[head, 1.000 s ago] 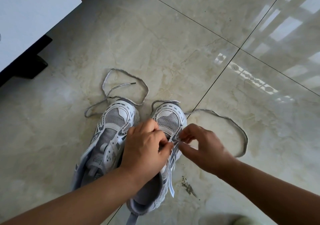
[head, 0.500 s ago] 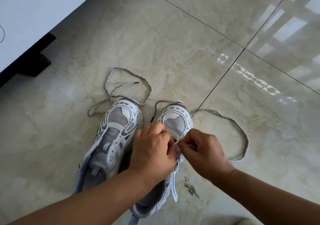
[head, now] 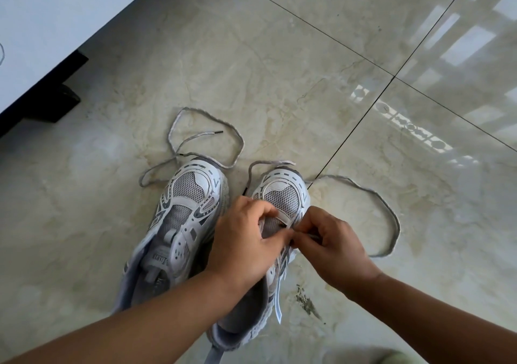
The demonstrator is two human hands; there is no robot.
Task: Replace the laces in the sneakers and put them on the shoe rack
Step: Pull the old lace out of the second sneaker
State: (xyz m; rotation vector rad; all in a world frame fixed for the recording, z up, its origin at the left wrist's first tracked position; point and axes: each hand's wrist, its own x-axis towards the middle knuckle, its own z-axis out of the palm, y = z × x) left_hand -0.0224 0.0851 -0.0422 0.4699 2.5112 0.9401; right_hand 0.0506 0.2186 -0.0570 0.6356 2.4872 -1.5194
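A: Two sneakers on the floor, side by side, toes pointing away. Right sneaker (head: 282, 201) has both hands on it; left sneaker (head: 181, 223) sits untouched just beside it, no lace through its eyelets.

B: Hands?

A: Left hand (head: 246, 246) is over the tongue area of the right sneaker, fingers curled onto the upper near the lowest eyelets. Right hand (head: 333, 246) meets it there, fingers pinching the grey lace (head: 391, 215) at the eyelet row. Exact eyelet hidden by the fingers.

B: Where does the lace run?

A: From the pinch it loops out over the floor to the right of the shoe and back to the toe. Its other end curls round the toe cap to the gap between the shoes.

B: Other lace?

A: Second lace (head: 235, 137) lies loose on the floor in front of the left sneaker's toe, looped, one part touching the toe.

B: Surroundings?

A: Glossy marble tile floor (head: 279, 70), dark grout lines. White cabinet (head: 50, 22) top left. Small dirt smear (head: 306, 302) right of the right sneaker's heel.
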